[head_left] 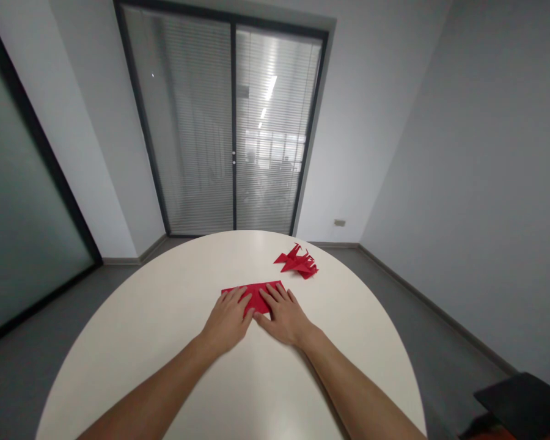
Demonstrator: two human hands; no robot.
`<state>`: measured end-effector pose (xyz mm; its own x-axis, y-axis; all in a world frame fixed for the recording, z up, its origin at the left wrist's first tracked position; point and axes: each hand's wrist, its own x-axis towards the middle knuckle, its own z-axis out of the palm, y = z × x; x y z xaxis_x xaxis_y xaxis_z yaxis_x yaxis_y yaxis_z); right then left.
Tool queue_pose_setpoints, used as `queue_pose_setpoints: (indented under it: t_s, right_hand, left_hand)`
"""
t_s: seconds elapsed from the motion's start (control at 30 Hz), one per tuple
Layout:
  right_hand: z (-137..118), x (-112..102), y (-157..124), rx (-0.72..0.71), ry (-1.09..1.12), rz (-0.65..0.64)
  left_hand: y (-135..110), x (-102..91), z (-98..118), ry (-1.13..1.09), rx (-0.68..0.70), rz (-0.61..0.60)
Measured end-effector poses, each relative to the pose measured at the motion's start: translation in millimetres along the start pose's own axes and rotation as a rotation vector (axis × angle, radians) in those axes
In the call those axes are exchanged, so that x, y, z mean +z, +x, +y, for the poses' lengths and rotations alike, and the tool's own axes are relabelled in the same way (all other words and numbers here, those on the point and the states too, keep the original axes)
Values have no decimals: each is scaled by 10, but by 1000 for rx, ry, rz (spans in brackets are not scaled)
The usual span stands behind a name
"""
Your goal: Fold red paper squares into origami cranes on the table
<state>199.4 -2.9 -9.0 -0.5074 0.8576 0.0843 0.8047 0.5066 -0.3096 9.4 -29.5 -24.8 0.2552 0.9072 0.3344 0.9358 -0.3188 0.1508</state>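
Note:
A folded sheet of red paper [256, 298] lies flat on the table in front of me, its long edge at the far side. My left hand [228, 315] rests on its left part, fingers stretched out and spread. On the right part lies my right hand [285, 315], also flat with fingers apart. The two thumbs nearly meet at the paper's near edge. Both palms hide the paper's near corners. Just beyond, to the right, several red folded-paper cranes [297, 263] sit bunched together, overlapping one another.
The round white table [165, 318] has its curved far edge just past the cranes. Behind it stand glass panels with blinds [201, 134] in dark frames. A dark chair-like object [522, 403] is at the lower right, beside the table.

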Motion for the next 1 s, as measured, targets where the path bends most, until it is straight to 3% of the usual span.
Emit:
queue_pose_setpoints:
  t_s: [0.17, 0.47, 1.0]
  right_hand:
    - [5, 16, -2, 5, -11, -9]
    - [-27, -65, -16, -29, -74, 129]
    - [3, -114, -10, -44, -44, 126]
  left_hand:
    - [9, -25, 7, -14, 27, -8]
    - [27, -42, 14, -75, 79, -6]
    - [8, -57, -31, -134, 60, 28]
